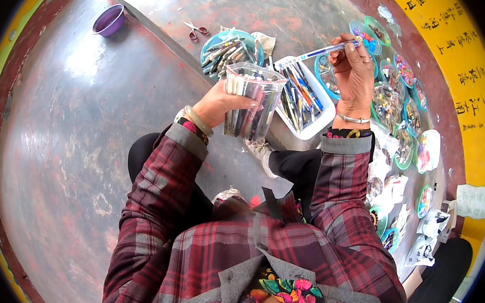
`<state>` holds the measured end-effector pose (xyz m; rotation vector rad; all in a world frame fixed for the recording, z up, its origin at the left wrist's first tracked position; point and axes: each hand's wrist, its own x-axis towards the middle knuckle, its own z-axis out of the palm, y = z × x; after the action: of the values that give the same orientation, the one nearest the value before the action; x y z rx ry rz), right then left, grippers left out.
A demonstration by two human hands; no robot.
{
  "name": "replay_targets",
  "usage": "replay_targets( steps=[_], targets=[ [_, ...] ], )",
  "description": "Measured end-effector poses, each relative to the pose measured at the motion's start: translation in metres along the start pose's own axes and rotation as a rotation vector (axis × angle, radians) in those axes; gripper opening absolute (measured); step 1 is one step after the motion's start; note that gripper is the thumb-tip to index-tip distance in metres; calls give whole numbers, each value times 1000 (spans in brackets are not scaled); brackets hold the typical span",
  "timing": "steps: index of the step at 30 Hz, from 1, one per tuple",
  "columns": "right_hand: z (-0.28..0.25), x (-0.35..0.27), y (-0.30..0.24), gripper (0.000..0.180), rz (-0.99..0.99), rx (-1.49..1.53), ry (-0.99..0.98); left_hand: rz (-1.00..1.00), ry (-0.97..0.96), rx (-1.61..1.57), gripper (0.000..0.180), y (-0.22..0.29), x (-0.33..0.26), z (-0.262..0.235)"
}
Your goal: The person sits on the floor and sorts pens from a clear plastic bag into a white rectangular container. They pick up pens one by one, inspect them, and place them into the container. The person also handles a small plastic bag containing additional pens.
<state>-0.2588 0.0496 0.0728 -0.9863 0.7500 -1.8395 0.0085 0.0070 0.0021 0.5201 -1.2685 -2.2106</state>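
My left hand (217,103) is closed around a clear plastic bag (254,102) filled with several pens standing upright. Between the thumb and fingers of my right hand (354,74) is a pen (328,49) with a blue and white barrel, held level and pointing left. Below that pen sits a white rectangular basket (316,127) holding many loose pens (300,94). Just behind the bag, a round light-blue basket (258,52) is heaped with more pens (226,56). The bag hides part of both baskets.
Red-handled scissors (195,31) lie on the floor beyond the round basket. A purple basin (109,21) stands at the far left. Along the right are several green and blue baskets (404,151) of small items, and white plastic bags (420,251). My shoe (261,155) is close to the white basket.
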Motion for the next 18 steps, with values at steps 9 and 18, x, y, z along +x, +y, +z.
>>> replay_targets(
  steps=[9,18],
  targets=[
    [0,-1,3,23,151,-65,-95,-81,10,85,30,-2,0,0],
    [5,0,9,24,307,-167,-159,-151,-54,140,27,-2,0,3]
  ],
)
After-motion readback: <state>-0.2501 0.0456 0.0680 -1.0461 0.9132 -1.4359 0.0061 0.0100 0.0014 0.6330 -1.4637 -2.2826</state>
